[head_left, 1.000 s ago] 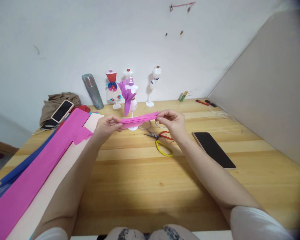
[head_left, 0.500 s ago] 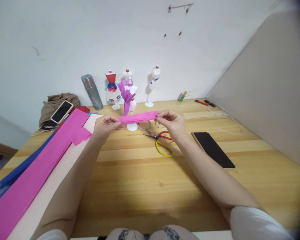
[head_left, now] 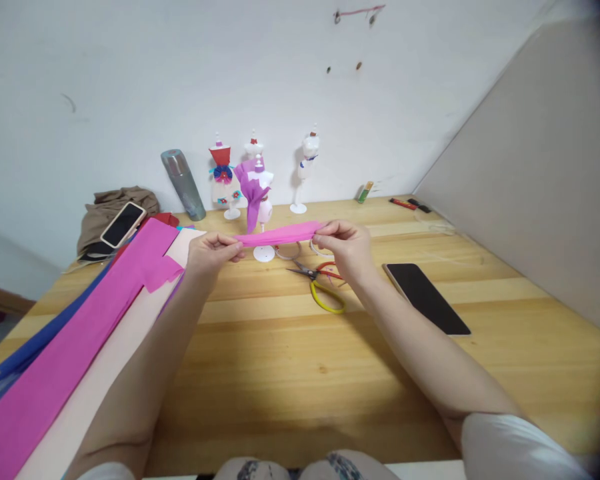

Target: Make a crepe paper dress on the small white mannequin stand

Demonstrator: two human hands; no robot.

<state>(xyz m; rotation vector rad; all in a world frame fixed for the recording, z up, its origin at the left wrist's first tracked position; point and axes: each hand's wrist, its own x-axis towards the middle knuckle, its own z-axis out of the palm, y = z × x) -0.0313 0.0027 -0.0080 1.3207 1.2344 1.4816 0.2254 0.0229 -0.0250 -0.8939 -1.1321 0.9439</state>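
A folded strip of pink crepe paper [head_left: 280, 235] is stretched level above the table. My left hand [head_left: 214, 253] pinches its left end and my right hand [head_left: 344, 243] pinches its right end. Just behind the strip stands a small white dress-form mannequin [head_left: 264, 212] draped with purple crepe paper [head_left: 254, 200]; the strip hides part of its stand. Below my right hand lie scissors [head_left: 314, 279] with one yellow and one red handle, their blades apart. Thin rings [head_left: 288, 252] rest near the mannequin's base.
More mannequins [head_left: 221, 177] line the wall, beside a leaning grey bottle [head_left: 184, 183]. Long pink [head_left: 70, 340] and blue paper sheets cover the left side, near a phone [head_left: 123, 224] on brown cloth. A dark phone [head_left: 427, 299] lies right; a green glue stick [head_left: 365, 193] stands behind.
The pink strip looks narrower and more gathered along its length than before. Both hands stay in nearly the same place, still pinching its ends.
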